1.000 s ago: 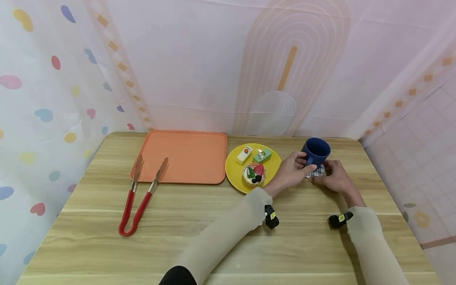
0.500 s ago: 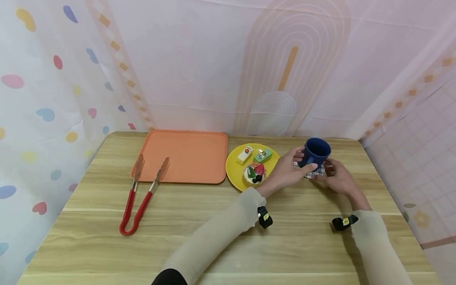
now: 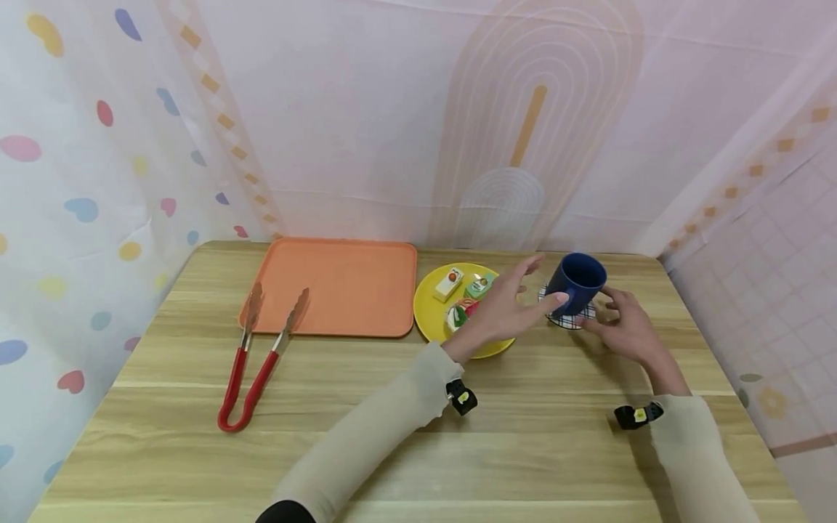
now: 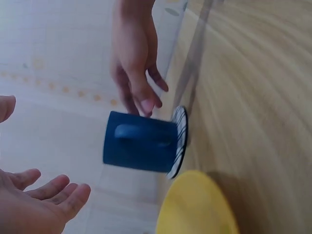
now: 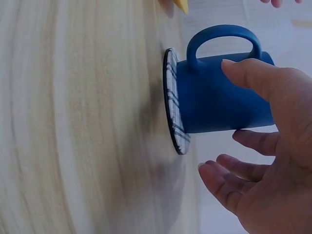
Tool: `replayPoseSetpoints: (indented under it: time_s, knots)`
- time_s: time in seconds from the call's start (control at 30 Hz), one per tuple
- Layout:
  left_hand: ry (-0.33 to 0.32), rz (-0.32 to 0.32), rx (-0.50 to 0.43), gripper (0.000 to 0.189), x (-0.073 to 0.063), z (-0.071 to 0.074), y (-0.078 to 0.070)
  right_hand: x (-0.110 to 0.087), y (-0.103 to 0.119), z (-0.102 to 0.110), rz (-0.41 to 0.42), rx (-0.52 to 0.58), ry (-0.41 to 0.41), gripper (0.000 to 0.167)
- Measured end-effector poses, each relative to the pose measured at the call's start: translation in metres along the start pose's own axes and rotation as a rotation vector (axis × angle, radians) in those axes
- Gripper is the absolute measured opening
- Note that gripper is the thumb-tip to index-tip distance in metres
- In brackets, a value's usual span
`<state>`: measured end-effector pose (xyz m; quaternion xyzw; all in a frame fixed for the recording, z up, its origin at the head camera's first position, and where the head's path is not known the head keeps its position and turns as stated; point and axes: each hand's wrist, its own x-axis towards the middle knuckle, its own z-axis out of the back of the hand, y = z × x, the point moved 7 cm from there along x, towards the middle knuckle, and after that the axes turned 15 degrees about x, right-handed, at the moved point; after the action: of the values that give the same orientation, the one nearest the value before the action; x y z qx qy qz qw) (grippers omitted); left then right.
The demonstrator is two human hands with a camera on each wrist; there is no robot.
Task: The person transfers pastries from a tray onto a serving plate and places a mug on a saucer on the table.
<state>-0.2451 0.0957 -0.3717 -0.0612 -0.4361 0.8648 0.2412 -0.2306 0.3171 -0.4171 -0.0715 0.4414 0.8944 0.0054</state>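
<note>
A dark blue mug stands upright on a round white coaster with dark checked lines, at the table's back right. Its handle faces the left hand in the right wrist view. To the left of the mug, my left hand hovers over the plate's right side with fingers spread, holding nothing; the left wrist view shows a gap between it and the mug. Close on the mug's right side is my right hand, its fingers loosely bent and not gripping; whether a fingertip touches the mug is unclear.
A yellow plate carries two small cake slices and a fruit tart, partly covered by the left hand. An orange tray lies left of it. Red-handled tongs rest with their tips over the tray's front edge.
My left hand has let go of the mug and moved left over the plate. The right hand has drawn back slightly to the right from the coaster. The mug stays on the coaster.
</note>
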Motion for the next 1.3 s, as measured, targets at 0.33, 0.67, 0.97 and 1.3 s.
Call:
replayPoseSetpoints:
  time_s: [0.33,0.67,0.97,1.3]
  knots:
    - [-0.018,-0.017,0.197,0.087,-0.018,0.037,0.004,-0.010,0.014,0.008,0.101,0.000,-0.059,0.087]
    - [-0.117,-0.098,0.310,0.089,-0.038,0.072,0.017,-0.026,0.020,0.018,0.161,-0.029,-0.131,0.089]
    - [-0.123,-0.036,0.411,0.095,-0.061,0.094,0.043,-0.036,0.020,0.022,0.190,-0.068,-0.171,0.089]
    - [-0.180,-0.037,0.576,0.098,-0.094,0.131,0.075,-0.046,0.021,0.025,0.230,-0.104,-0.200,0.092]
